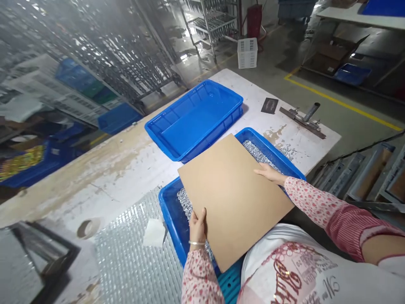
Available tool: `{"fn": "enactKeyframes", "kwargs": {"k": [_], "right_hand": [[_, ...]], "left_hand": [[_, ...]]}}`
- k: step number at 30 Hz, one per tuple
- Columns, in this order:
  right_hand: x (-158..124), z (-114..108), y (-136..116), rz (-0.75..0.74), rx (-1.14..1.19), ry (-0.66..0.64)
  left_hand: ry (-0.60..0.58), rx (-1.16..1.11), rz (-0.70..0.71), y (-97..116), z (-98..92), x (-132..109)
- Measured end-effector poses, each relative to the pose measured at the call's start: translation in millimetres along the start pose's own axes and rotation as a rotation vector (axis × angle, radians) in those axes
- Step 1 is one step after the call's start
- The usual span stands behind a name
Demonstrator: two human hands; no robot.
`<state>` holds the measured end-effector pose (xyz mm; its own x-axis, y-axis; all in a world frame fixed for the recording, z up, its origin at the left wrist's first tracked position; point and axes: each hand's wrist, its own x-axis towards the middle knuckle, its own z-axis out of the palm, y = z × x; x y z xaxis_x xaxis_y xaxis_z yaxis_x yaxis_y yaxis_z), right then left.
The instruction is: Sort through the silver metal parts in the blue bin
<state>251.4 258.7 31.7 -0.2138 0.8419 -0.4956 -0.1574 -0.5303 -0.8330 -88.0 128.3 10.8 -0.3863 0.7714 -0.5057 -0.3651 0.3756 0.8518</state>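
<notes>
A brown cardboard sheet [232, 196] lies over a blue tray [167, 207] filled with several small shiny metal parts [257, 153]. My left hand [198, 226] grips the sheet's near left edge, thumb on top. At the sheet's right edge my right hand [270, 173] rests with fingers closed on the rim. Both arms wear pink patterned sleeves. Most of the tray's contents are hidden under the cardboard.
A second blue tray [196, 118] sits behind on the worn white table [110, 169]. Bubble wrap [133, 257], a white scrap [154, 232] and a tape roll [88, 228] lie at left. A metal tool [305, 119] and dark card [270, 105] lie far right. Racks stand beyond.
</notes>
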Motion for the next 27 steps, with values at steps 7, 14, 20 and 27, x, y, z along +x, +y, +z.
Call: {"fn": "enactKeyframes", "kwargs": {"k": [7, 14, 20, 27], "right_hand": [[9.4, -4.2, -6.4, 0.071, -0.054, -0.076], [23.1, -10.2, -9.2, 0.064, -0.120, -0.115], [28.1, -13.1, -1.5, 0.162, -0.139, -0.130], [12.5, -29.7, 5.3, 0.221, -0.043, -0.210]], "left_hand": [[-0.018, -0.084, -0.030, -2.7, 7.0, -4.0], [-0.038, -0.141, -0.068, 1.1, 7.1, 2.3], [-0.021, -0.178, -0.096, -4.9, 0.6, 8.2], [-0.087, -0.227, -0.146, -6.2, -9.5, -9.9]]}}
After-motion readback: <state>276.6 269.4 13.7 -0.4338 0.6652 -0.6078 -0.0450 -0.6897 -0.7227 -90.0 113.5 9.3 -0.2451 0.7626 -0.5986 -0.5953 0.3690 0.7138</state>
